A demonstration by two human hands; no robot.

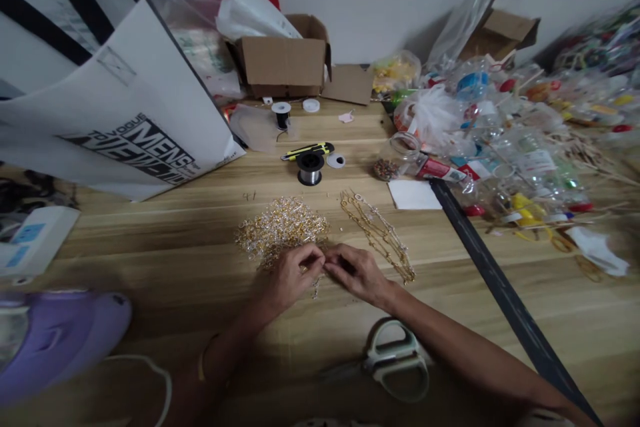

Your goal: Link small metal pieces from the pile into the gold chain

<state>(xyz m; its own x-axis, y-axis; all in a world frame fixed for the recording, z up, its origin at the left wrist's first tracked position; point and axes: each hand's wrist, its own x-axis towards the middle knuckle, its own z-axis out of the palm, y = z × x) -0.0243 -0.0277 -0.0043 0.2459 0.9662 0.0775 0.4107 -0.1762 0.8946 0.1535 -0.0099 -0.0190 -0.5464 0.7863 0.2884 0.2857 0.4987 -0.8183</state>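
My left hand [295, 275] is closed in a pinch at the front edge of a pile of gold and silver beaded pieces [283, 227]. A short beaded chain [315, 290] shows just below its fingertips. My right hand [361, 274] is pinched too, its fingertips meeting those of the left; what lies between them is too small and hidden to make out. To the right of my right hand lie several gold and silver beaded chains [380, 237], stretched out side by side on the wooden table [190, 240].
Scissors [397, 360] lie near my right forearm. Behind the pile are a wire spool [310, 170], a yellow-black utility knife [307, 150] and a black thread spool [281, 117]. Plastic bottles [530, 154] crowd the right, a white bag [145, 120] the left, a cardboard box [285, 60] the back.
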